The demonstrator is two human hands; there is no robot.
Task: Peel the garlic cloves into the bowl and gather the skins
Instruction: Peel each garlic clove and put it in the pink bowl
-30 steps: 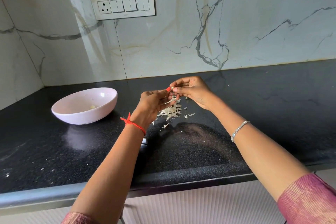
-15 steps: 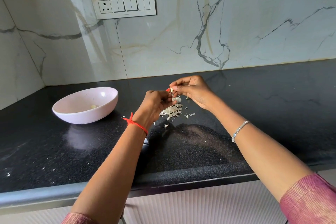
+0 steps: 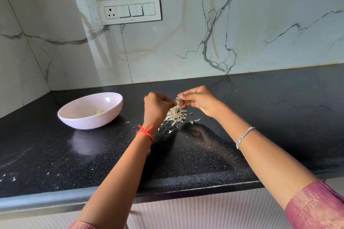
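Far L on the black counter (image 3: pixel 279 117): pale pink bowl (image 3: pixel 87 123), upright, w/ one peeled clove (image 3: pixel 98 111) lying inside near its ctr. Well apart to its R, the left hand (image 3: pixel 157 107), red thread (image 3: pixel 145 132) on the wrist, fingers curled in. It meets the right hand (image 3: pixel 199 99) fingertip to fingertip, both raised off the counter. Btwn them a garlic clove (image 3: pixel 176 101), mostly hidden, papery skin hanging from it. Both hands pinch it, L from the near side, R thumb & fingers from above. Directly below: skins pile (image 3: pixel 176 115) on the counter, a few loose flakes scattered just beside it. R wrist has a silver bracelet (image 3: pixel 244 136).
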